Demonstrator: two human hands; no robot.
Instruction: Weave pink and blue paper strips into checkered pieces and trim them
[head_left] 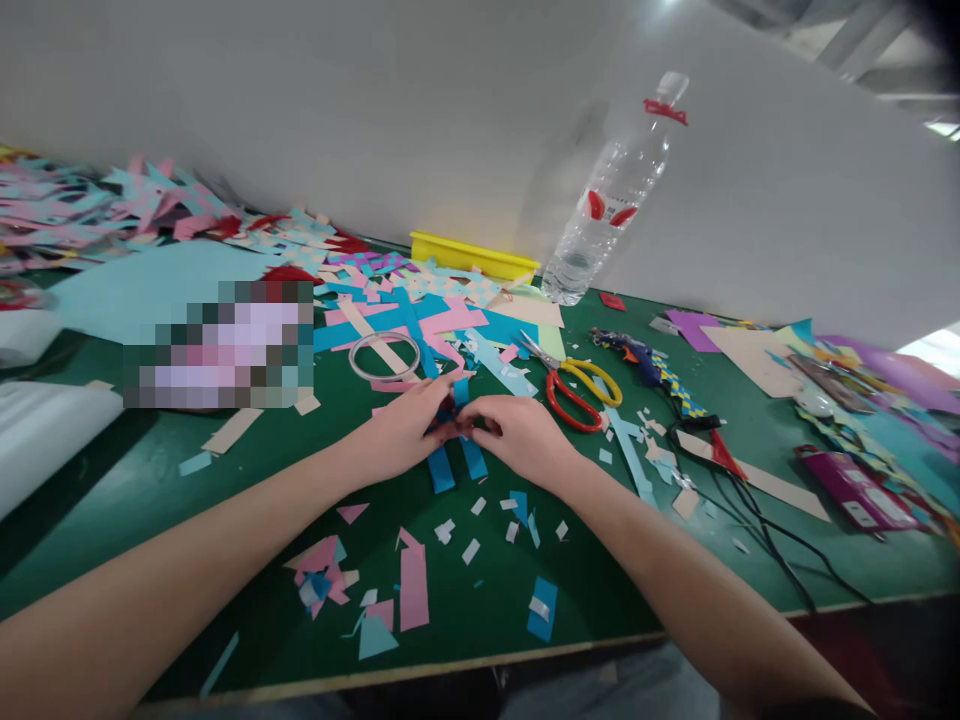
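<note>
Blue paper strips (442,471) are pinched between my two hands above the green table, with their ends hanging below the fingers. My left hand (401,428) is closed on them from the left; its fingertips partly hide the folded middle. From the other side, my right hand (519,436) grips the same strips, fingers curled and thumb pressed in. A clear tape roll (385,357) lies just beyond my left hand. Scissors (574,385) with one red and one yellow handle rest open, past my right hand. Small paper scraps (471,550) are scattered on the near side.
Coloured paper strips (375,320) pile up behind my hands, before a yellow tray (474,257). A tall plastic bottle (611,195) stands against the grey wall. Rightward lie a glue gun (637,355) with black cable and a purple box (855,488). Pink-and-blue woven paper (172,200) heaps at left.
</note>
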